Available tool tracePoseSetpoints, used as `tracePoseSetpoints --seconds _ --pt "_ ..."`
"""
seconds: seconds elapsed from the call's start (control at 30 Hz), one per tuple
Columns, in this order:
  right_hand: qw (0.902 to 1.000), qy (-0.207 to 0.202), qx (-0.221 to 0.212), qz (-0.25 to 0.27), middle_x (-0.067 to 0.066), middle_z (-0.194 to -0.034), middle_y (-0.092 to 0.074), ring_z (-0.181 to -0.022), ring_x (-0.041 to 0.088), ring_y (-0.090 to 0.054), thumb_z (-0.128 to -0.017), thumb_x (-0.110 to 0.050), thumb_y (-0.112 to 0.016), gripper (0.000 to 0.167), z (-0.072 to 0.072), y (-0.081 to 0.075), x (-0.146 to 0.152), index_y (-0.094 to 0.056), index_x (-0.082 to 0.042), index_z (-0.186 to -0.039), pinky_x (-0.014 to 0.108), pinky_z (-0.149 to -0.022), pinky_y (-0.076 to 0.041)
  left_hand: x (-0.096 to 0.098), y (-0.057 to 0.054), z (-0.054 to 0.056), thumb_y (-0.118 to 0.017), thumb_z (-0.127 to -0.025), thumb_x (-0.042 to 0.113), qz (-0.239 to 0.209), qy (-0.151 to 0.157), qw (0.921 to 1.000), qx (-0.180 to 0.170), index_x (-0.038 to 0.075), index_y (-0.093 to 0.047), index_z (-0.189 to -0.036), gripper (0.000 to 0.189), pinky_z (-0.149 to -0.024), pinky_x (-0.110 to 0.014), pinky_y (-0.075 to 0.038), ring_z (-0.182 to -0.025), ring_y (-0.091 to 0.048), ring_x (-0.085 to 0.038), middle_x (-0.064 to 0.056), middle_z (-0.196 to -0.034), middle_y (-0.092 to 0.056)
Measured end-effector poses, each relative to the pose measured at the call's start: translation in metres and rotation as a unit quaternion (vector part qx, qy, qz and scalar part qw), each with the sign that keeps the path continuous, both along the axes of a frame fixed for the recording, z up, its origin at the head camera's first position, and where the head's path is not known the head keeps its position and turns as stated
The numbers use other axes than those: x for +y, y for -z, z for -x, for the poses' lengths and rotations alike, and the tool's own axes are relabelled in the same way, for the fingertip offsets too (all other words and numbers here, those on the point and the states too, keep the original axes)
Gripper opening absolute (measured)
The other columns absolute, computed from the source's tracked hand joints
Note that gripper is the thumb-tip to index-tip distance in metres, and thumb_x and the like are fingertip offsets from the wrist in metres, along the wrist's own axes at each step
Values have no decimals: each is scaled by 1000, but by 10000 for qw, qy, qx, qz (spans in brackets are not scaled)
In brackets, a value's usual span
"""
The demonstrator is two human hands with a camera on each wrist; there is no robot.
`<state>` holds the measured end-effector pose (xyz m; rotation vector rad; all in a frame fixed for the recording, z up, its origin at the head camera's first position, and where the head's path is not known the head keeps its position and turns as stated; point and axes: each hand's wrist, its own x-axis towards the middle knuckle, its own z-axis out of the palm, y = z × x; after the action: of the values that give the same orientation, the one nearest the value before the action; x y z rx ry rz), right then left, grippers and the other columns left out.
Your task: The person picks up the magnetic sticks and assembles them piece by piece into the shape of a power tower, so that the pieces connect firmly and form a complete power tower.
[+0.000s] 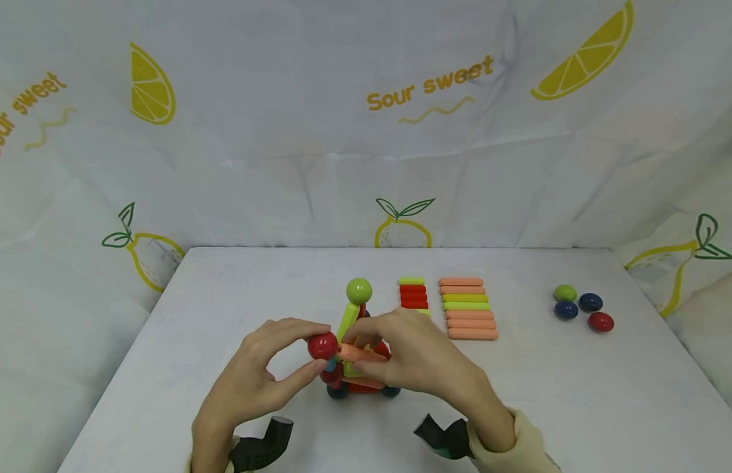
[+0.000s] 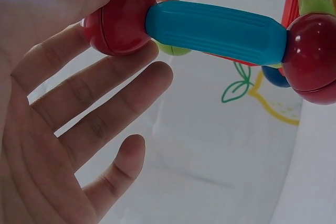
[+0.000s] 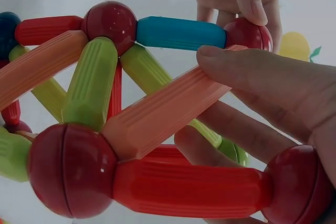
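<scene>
A model of coloured sticks and balls stands on the table. My left hand pinches a red ball between thumb and forefinger, its other fingers spread in the left wrist view. From that ball a blue stick runs to another red ball. My right hand pinches an orange stick by its upper part. The lower end of this stick meets a red ball; its upper end is close beside the pinched ball, and I cannot tell whether they touch. A green ball tops a green stick behind.
Right of the model, short red sticks lie in a column, beside longer orange sticks with yellow and green ones. Several loose balls lie farther right, among them a red ball. A lemon-print cloth hangs behind the white table.
</scene>
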<state>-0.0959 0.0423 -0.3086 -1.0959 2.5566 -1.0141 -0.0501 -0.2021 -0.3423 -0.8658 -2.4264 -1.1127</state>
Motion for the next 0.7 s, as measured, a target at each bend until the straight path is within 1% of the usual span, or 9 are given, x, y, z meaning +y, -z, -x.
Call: tracePoseSetpoints --seconds 0.13,0.2,0.33,0.4,0.47,0.57,0.63,0.7 --pt "9997 48 160 -164 -12 -76 -70 -57 -1 -48 -85 -20 -83 15 -1 0 -3 -78 -18 -100 18 -49 -40 0 0 0 -82 -83 8 -32 40 10000 -35 21 -70 -125 46 -95 -30 -51 -103 -67 -5 9 -115 -75" --pt "9996 65 195 -194 -11 -76 -70 -57 -1 -48 -84 -20 -84 17 -1 0 -4 -78 -17 -100 18 -49 -39 1 1 0 -82 -84 8 -65 72 10000 -15 22 -70 -125 45 -95 -29 -51 -102 -67 -5 9 -114 -75" --pt "9994 -7 325 -104 -10 -79 -69 -63 3 -51 -84 -20 -84 20 -1 1 -5 -78 -17 -103 17 -53 -42 2 1 0 -82 -84 9 -101 83 9999 3 23 -70 -124 44 -96 -28 -50 -101 -67 -4 10 -112 -75" --pt "9992 -20 403 -57 -11 -83 -69 -70 5 -54 -85 -23 -84 23 -2 2 -4 -78 -19 -107 17 -58 -44 2 1 1 -82 -84 9 -93 83 9999 22 23 -70 -123 44 -96 -29 -51 -100 -67 -4 10 -111 -75" --pt "9991 13 430 13 -13 -89 -71 -80 6 -58 -85 -29 -84 28 -4 2 -2 -77 -21 -112 18 -66 -48 2 1 1 -82 -84 10 -73 78 9999 -16 23 -70 -124 43 -96 -30 -51 -100 -67 -4 10 -111 -75" --pt "9987 142 396 290 -12 -107 -74 -98 10 -63 -84 -39 -84 43 -7 3 5 -74 -23 -123 23 -81 -56 1 0 1 -83 -84 10 -23 57 10000 7 22 -70 -124 43 -94 -31 -52 -99 -66 -4 10 -111 -75" --pt "9972 216 260 670 -10 -119 -72 -109 12 -64 -83 -40 -84 52 -9 4 14 -70 -22 -129 28 -89 -58 1 0 1 -83 -84 10 10 31 10000 2 22 -70 -123 43 -94 -32 -53 -98 -67 -4 10 -111 -75" --pt "9936 348 143 1068 -7 -127 -70 -112 13 -64 -81 -36 -86 58 -11 9 26 -66 -22 -134 31 -91 -58 1 0 1 -83 -84 11 39 9 10000 -13 21 -71 -124 43 -93 -32 -53 -99 -67 -5 9 -113 -75"
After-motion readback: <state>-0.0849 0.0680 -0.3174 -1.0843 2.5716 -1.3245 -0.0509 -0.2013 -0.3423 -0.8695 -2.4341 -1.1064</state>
